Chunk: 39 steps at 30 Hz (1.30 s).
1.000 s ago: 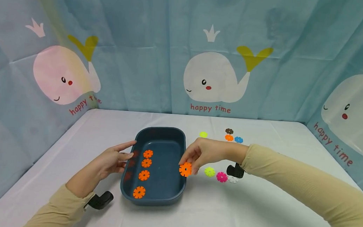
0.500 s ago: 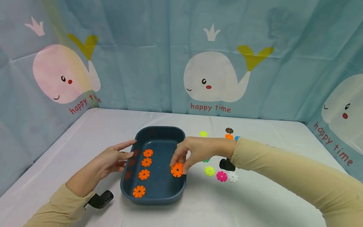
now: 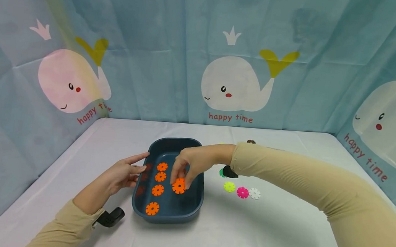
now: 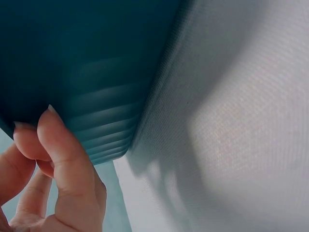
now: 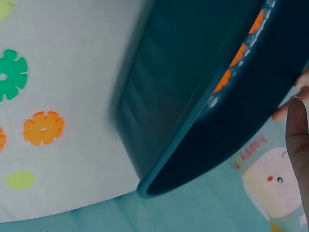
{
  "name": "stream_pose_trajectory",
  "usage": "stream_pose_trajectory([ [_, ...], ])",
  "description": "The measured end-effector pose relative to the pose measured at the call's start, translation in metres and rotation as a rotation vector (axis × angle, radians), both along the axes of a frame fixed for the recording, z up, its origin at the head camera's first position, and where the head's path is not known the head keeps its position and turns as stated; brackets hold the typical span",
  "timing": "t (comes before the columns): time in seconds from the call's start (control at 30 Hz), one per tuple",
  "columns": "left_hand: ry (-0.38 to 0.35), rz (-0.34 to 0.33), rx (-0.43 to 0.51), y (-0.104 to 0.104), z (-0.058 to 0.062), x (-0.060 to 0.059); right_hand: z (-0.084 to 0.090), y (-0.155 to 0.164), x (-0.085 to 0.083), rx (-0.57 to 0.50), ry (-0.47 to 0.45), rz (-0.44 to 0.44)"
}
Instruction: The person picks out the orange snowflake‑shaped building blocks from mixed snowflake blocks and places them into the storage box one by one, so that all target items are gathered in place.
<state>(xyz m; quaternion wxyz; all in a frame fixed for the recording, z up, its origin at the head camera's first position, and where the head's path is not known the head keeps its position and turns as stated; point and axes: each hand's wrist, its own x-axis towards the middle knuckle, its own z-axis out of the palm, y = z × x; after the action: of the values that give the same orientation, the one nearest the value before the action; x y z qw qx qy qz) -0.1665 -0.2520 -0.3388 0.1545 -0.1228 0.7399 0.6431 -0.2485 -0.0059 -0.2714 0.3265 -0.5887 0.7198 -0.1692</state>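
Note:
A dark teal tray [image 3: 197, 200] sits mid-table with several orange toothed discs [image 3: 157, 190] lined up along its left side. My right hand [image 3: 180, 180] reaches in over the tray and pinches another orange disc [image 3: 179, 186] low over the floor, just right of that row. My left hand [image 3: 139, 167] lies against the tray's left outer wall, fingers fairly straight. In the left wrist view its fingertips [image 4: 58, 145] touch the tray's ribbed wall [image 4: 96, 87]. The right wrist view shows the tray [image 5: 159, 121] from outside, with orange discs visible over its rim.
Loose discs lie right of the tray: green [image 3: 222, 173], lime [image 3: 229, 186], pink [image 3: 242, 192], white [image 3: 254, 193], and a brown one [image 3: 250, 141] farther back. A whale-print cloth backdrop walls the table on three sides. A black wrist mount [image 3: 110, 217] sits by my left sleeve.
My right hand has carried the orange disc leftward, from the tray's right rim to over the tray's inside. The left hand has stayed on the tray's wall.

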Motion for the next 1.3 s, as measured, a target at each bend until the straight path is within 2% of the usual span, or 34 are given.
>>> stream_pose_trajectory([
  [0.37,0.003,-0.005,0.023,0.004,0.002,-0.002,-0.032,-0.017,-0.003,0.063,-0.082,0.000],
  [0.8,-0.002,0.008,0.034,0.006,0.002,-0.004,-0.065,-0.027,0.000,0.078,-0.238,0.012],
  [1.0,-0.003,0.008,0.034,0.004,0.002,-0.003,-0.073,-0.032,-0.003,0.100,-0.247,0.013],
  [1.3,0.002,0.007,0.027,0.001,0.002,-0.001,-0.076,-0.039,-0.004,0.119,-0.179,0.037],
])
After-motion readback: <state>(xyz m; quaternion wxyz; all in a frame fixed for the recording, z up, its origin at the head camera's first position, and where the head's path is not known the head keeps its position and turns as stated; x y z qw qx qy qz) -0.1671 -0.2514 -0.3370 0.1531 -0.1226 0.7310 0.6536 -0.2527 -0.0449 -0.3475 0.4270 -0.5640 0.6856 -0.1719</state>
